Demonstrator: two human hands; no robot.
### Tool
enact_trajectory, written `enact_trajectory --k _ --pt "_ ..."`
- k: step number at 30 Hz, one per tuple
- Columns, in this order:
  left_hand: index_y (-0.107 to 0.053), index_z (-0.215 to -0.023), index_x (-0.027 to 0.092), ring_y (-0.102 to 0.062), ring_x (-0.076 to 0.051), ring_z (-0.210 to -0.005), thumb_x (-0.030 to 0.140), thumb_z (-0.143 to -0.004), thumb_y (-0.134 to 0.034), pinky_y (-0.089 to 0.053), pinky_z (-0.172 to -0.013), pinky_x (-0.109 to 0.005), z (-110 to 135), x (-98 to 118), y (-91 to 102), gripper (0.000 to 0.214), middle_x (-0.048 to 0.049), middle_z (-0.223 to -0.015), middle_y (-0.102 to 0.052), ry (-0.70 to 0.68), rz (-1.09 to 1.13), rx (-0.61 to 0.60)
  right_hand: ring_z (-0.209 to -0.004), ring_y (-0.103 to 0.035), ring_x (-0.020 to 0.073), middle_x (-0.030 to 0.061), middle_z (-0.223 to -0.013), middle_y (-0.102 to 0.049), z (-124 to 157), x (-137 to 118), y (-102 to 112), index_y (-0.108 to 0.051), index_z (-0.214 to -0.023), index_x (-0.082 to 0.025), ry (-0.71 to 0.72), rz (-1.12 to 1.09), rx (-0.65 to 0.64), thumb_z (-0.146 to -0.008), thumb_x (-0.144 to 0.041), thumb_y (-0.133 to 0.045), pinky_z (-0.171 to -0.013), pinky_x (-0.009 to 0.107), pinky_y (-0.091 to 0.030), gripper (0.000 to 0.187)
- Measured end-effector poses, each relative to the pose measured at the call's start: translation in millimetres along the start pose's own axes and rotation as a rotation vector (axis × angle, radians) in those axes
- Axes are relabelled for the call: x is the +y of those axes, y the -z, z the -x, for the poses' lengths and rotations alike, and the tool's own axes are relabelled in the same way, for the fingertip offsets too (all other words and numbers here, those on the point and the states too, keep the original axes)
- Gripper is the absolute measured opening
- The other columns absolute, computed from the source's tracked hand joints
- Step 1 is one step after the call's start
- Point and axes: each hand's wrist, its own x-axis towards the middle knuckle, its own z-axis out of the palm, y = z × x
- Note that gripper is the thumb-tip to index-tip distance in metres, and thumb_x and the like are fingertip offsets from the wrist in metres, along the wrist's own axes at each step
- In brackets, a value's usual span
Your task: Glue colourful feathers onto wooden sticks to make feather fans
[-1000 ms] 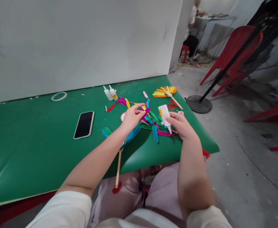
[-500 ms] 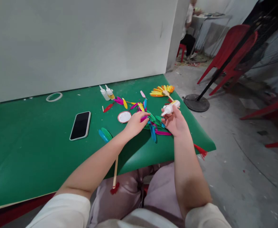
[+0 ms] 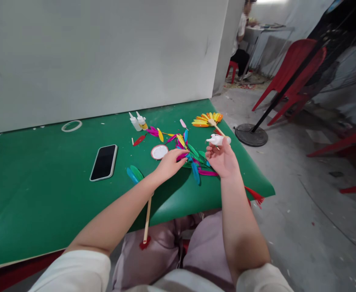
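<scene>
My left hand reaches over a pile of coloured feathers, with a magenta feather between its thumb and fingers. In my right hand is a small white glue bottle, lying nearly level with its nozzle pointing left. Green, blue, magenta and yellow feathers lie between the two hands. Just left of the pile is a round white lid with a red rim. A wooden stick with blue and green feathers at its far end lies partly under my left forearm.
A phone, a tape ring and two glue bottles are on the green table. A yellow-orange feather fan lies at the far right. Beyond are red chairs, a stand base and a seated person.
My right hand has turned the glue bottle from nozzle-down to nearly level. The left hand has drawn slightly back towards me, with the magenta feather still between its fingers.
</scene>
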Motion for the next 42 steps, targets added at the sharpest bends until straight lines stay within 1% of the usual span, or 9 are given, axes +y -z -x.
enact_trajectory --k 4,9,12,15,18,22,26,34,42 --pt "-0.061 -0.108 0.015 -0.06 -0.021 -0.095 0.026 -0.082 -0.053 -0.046 -0.087 -0.036 0 0 2.8 0.029 -0.0084 -0.103 -0.065 0.0 -0.045 0.004 -0.061 -0.059 0.0082 -0.001 -0.067 -0.064 2 2 -2 -0.062 -0.084 -0.018 -0.025 -0.081 -0.014 -0.075 -0.04 -0.063 -0.052 0.017 -0.047 0.024" --pt "-0.06 -0.111 0.016 -0.059 -0.02 -0.1 0.028 -0.083 -0.053 -0.047 -0.088 -0.033 0 15 -4.2 0.031 -0.0081 -0.108 -0.064 -0.026 0.057 -0.026 -0.061 -0.061 0.008 0.0004 -0.07 -0.067 -1 9 -7 -0.062 -0.085 -0.017 -0.018 -0.126 -0.026 -0.079 -0.03 -0.057 -0.054 0.018 -0.049 0.015" --pt "-0.06 -0.111 0.017 -0.059 -0.019 -0.101 0.029 -0.083 -0.053 -0.046 -0.089 -0.033 1 22 -6.0 0.031 -0.0072 -0.109 -0.064 -0.026 0.093 -0.033 -0.057 -0.061 0.0085 0.0006 -0.069 -0.068 -2 12 -10 -0.06 -0.091 -0.021 0.012 -0.078 0.013 -0.079 -0.025 -0.056 -0.052 0.018 -0.05 0.014" --pt "-0.059 -0.111 0.018 -0.058 -0.019 -0.102 0.029 -0.082 -0.054 -0.046 -0.09 -0.033 3 22 -5.0 0.031 -0.0068 -0.11 -0.064 -0.017 0.119 -0.034 -0.057 -0.062 0.0096 0.0008 -0.072 -0.07 -1 12 -11 -0.058 -0.097 -0.025 0.035 -0.038 0.01 -0.079 -0.023 -0.055 -0.051 0.019 -0.05 0.018" --pt "-0.059 -0.111 0.018 -0.059 -0.019 -0.102 0.028 -0.082 -0.054 -0.047 -0.088 -0.032 4 18 -5.1 0.032 -0.0068 -0.109 -0.064 -0.004 0.144 -0.036 -0.055 -0.063 0.0094 0.0034 -0.07 -0.07 1 11 -13 -0.06 -0.091 -0.019 -0.002 -0.021 0.03 -0.082 -0.027 -0.052 -0.049 0.018 -0.05 0.015" --pt "-0.059 -0.111 0.018 -0.059 -0.019 -0.101 0.027 -0.081 -0.054 -0.048 -0.087 -0.032 4 14 -8.6 0.032 -0.0072 -0.11 -0.064 -0.004 0.166 -0.041 -0.049 -0.061 0.0084 0.0018 -0.06 -0.067 1 12 -14 -0.061 -0.08 -0.013 -0.054 -0.003 0.101 -0.086 -0.036 -0.05 -0.043 0.016 -0.048 0.026" --pt "-0.059 -0.112 0.018 -0.058 -0.018 -0.101 0.027 -0.082 -0.053 -0.047 -0.087 -0.032 4 12 -11.3 0.033 -0.007 -0.11 -0.064 -0.013 0.166 -0.045 -0.047 -0.059 0.0075 -0.0012 -0.054 -0.063 0 14 -12 -0.06 -0.076 -0.013 -0.064 -0.006 0.105 -0.084 -0.042 -0.051 -0.039 0.015 -0.045 0.031" --pt "-0.059 -0.111 0.019 -0.059 -0.018 -0.099 0.029 -0.082 -0.052 -0.047 -0.088 -0.032 6 8 -9.9 0.032 -0.0061 -0.11 -0.064 0.012 0.144 -0.059 -0.044 -0.053 0.0068 -0.0047 -0.051 -0.057 -2 13 -7 -0.058 -0.075 -0.018 -0.051 0.011 0.076 -0.073 -0.053 -0.061 -0.037 0.015 -0.041 0.035" --pt "-0.06 -0.11 0.018 -0.059 -0.019 -0.1 0.029 -0.082 -0.052 -0.047 -0.088 -0.033 8 5 -10.9 0.031 -0.0074 -0.108 -0.064 0.005 0.115 -0.065 -0.044 -0.05 0.0051 -0.0057 -0.051 -0.053 0 13 -9 -0.055 -0.073 -0.018 -0.022 0.09 0.066 -0.069 -0.053 -0.063 -0.037 0.014 -0.038 0.037"
